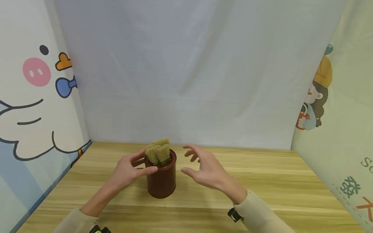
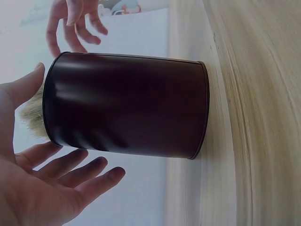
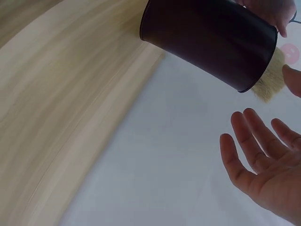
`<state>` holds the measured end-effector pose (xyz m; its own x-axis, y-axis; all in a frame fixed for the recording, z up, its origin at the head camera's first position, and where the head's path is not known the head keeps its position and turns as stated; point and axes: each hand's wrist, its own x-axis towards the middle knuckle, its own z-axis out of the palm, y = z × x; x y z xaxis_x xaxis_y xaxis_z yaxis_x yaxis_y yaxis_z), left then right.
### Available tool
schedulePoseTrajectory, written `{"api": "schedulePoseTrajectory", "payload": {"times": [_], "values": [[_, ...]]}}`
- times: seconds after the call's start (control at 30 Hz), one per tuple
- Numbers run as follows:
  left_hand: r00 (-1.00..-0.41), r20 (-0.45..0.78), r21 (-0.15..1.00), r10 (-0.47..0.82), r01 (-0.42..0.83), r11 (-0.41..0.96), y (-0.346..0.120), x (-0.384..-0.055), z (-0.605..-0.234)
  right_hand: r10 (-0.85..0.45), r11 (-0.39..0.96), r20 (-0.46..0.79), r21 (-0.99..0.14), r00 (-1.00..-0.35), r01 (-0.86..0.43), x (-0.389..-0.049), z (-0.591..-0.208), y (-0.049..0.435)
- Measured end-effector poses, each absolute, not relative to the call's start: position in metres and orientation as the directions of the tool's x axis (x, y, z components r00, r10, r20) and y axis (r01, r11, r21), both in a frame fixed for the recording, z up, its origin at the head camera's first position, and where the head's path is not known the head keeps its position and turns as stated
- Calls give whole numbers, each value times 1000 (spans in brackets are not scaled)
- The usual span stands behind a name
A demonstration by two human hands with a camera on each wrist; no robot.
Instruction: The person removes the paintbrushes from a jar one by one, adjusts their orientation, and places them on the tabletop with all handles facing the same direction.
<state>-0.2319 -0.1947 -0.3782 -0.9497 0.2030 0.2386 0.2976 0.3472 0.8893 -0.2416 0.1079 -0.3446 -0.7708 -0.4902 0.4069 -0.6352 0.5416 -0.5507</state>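
A dark red cylindrical holder [image 1: 161, 184] stands upright on the wooden table, with several bristle brushes [image 1: 163, 152] in it, bristles up. At its upper left side my left hand [image 1: 128, 170] is spread about the rim, thumb in front and fingers at the far side. In the left wrist view the left fingers [image 2: 70, 172] lie loosely along the holder's side; whether they touch it I cannot tell. To the right of the holder, apart from it, my right hand [image 1: 208, 170] is held with thumb and fingers parted and nothing between them. The brushes' lower parts are hidden inside the holder.
The wood-grain table [image 1: 262, 181] reaches back to a pale hanging cloth [image 1: 186, 71]. Printed cloth panels with cartoon figures stand at the left [image 1: 26, 84] and right [image 1: 335, 129]. Both sleeves are light, with a dark strap near each wrist.
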Motion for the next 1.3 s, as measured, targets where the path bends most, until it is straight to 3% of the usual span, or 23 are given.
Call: {"api": "schedulePoseTrajectory", "payload": {"times": [0.53,1.3], "values": [[-952,231,911,202,285,298,-194,-236,-379,-541,451,428,-580,-724,-679,-262,-336,75],[-957,171,937,235,232,261,-196,-238,-377,-528,503,425,-541,-736,-674,-273,-336,55]]}}
